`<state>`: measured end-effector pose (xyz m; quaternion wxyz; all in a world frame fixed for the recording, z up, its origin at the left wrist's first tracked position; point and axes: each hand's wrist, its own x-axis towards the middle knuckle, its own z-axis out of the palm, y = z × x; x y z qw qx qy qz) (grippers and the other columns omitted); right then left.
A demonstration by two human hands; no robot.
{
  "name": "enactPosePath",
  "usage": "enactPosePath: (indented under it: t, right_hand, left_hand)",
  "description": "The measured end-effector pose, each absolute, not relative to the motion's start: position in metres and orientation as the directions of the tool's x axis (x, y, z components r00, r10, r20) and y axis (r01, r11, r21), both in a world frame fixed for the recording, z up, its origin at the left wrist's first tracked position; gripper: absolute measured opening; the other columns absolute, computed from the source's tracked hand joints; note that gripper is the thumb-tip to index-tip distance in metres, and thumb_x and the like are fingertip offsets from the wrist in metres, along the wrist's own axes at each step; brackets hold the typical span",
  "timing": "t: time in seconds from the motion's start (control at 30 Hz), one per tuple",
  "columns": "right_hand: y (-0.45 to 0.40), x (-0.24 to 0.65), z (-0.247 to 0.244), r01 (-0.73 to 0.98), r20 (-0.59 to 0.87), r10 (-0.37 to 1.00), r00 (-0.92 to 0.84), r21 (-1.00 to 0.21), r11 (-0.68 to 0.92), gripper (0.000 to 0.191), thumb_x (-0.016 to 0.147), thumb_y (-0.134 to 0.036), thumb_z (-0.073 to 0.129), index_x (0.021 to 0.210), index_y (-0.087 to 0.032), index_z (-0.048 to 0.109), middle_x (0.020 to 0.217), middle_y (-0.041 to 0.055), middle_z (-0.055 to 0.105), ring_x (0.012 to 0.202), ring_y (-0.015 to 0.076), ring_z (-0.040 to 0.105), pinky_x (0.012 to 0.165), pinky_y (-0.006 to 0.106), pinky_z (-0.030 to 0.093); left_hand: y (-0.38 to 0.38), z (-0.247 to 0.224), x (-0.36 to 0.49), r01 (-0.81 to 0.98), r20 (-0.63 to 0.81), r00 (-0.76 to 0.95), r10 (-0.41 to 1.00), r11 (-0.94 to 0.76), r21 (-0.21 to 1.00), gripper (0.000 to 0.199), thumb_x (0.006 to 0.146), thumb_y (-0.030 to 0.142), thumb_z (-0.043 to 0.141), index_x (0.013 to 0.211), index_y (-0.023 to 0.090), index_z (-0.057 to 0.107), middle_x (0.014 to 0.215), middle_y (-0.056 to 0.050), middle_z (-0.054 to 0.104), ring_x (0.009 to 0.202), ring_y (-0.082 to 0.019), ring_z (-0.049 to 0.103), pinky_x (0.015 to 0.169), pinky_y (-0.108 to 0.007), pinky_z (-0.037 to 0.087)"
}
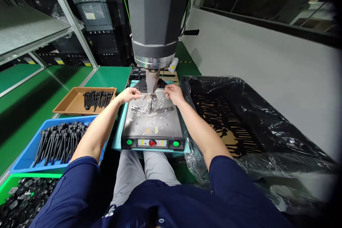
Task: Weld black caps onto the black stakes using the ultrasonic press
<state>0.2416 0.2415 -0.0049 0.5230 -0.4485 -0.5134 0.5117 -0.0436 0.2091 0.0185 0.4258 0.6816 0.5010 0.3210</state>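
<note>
A clear, wrinkled plastic film [141,117] stretches between my hands over the metal plate of a bench press machine. My left hand [130,94] pinches the film's left upper edge between thumb and fingertips. On the other side, my right hand [173,93] is closed at its right upper edge, with the fingertips partly hidden. Between the two hands, the grey metal tool head [152,80] points down, close above a small metal fixture [151,104]. Glare makes it hard to tell whether the film touches the fixture.
Green buttons flank a red button [152,143] on the machine's front. To the left stand a brown tray [72,101] and a blue bin [20,160] of black rod-like parts, and a green bin [10,183] of black pieces. A plastic-lined box [213,82] of dark parts is right.
</note>
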Motion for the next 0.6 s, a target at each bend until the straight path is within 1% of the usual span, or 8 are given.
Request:
enactPosePath:
  t: [0.13, 0.23, 0.33, 0.43, 0.5, 0.6]
  right_hand:
    - [0.251, 0.258, -0.002, -0.033, 0.11, 0.994, -0.017, -0.993, 0.11, 0.024, 0.078, -0.033, 0.074, 0.085, -0.019, 0.055, 0.063, -0.002, 0.059, 0.042, 0.0079, 0.044, 0.036, 0.019, 0.034]
    - [0.257, 0.272, -0.001, -0.007, 0.124, 0.992, 0.019, -0.992, 0.124, 0.024, 0.078, -0.034, 0.074, 0.085, -0.019, 0.055, 0.066, -0.0009, 0.061, 0.04, 0.0072, 0.042, 0.035, 0.019, 0.03]
    - [0.26, 0.283, 0.0, 0.022, 0.117, 0.992, 0.052, -0.993, 0.116, 0.021, 0.079, -0.03, 0.072, 0.083, -0.019, 0.055, 0.065, -0.0005, 0.062, 0.038, 0.007, 0.041, 0.033, 0.019, 0.028]
    - [0.262, 0.29, 0.0, 0.043, 0.105, 0.991, 0.086, -0.994, 0.102, 0.016, 0.079, -0.026, 0.07, 0.082, -0.018, 0.055, 0.064, -0.0008, 0.062, 0.038, 0.0068, 0.041, 0.033, 0.019, 0.026]
    - [0.262, 0.295, -0.001, 0.056, 0.093, 0.99, 0.107, -0.995, 0.087, 0.014, 0.08, -0.023, 0.069, 0.081, -0.018, 0.055, 0.064, -0.0013, 0.061, 0.037, 0.0063, 0.04, 0.032, 0.018, 0.026]
    - [0.262, 0.305, -0.005, 0.086, 0.049, 0.99, 0.129, -0.996, 0.038, 0.011, 0.081, -0.019, 0.067, 0.08, -0.018, 0.056, 0.062, -0.0021, 0.061, 0.036, 0.0055, 0.039, 0.03, 0.017, 0.025]
  left_hand:
    - [0.211, 0.02, -0.054, 0.419, -0.085, 0.339, 0.937, -0.07, 0.905, 0.043, 0.051, 0.037, 0.09, 0.082, 0.013, 0.073, 0.064, -0.001, 0.066, 0.056, -0.012, 0.056, 0.058, -0.026, 0.045]
    - [0.213, 0.02, -0.063, 0.388, -0.128, 0.354, 0.926, -0.021, 0.921, 0.037, 0.05, 0.036, 0.09, 0.073, 0.013, 0.071, 0.062, -0.002, 0.066, 0.057, -0.012, 0.057, 0.058, -0.026, 0.045]
    - [0.214, 0.021, -0.063, 0.255, -0.119, 0.28, 0.953, 0.046, 0.966, 0.035, 0.053, 0.035, 0.09, 0.068, 0.013, 0.067, 0.058, -0.001, 0.063, 0.054, -0.01, 0.056, 0.058, -0.026, 0.047]
    - [0.214, 0.022, -0.052, 0.082, -0.149, 0.165, 0.975, 0.137, 0.987, 0.037, 0.055, 0.034, 0.09, 0.07, 0.014, 0.063, 0.055, 0.0, 0.061, 0.055, -0.012, 0.061, 0.062, -0.028, 0.052]
    - [0.214, 0.021, -0.042, 0.025, -0.184, 0.128, 0.974, 0.183, 0.983, 0.037, 0.056, 0.034, 0.09, 0.07, 0.014, 0.062, 0.052, 0.001, 0.059, 0.055, -0.014, 0.063, 0.062, -0.03, 0.054]
    - [0.214, 0.02, -0.027, -0.003, -0.197, 0.126, 0.972, 0.199, 0.98, 0.037, 0.057, 0.033, 0.09, 0.068, 0.014, 0.06, 0.05, 0.001, 0.058, 0.054, -0.014, 0.064, 0.059, -0.028, 0.053]
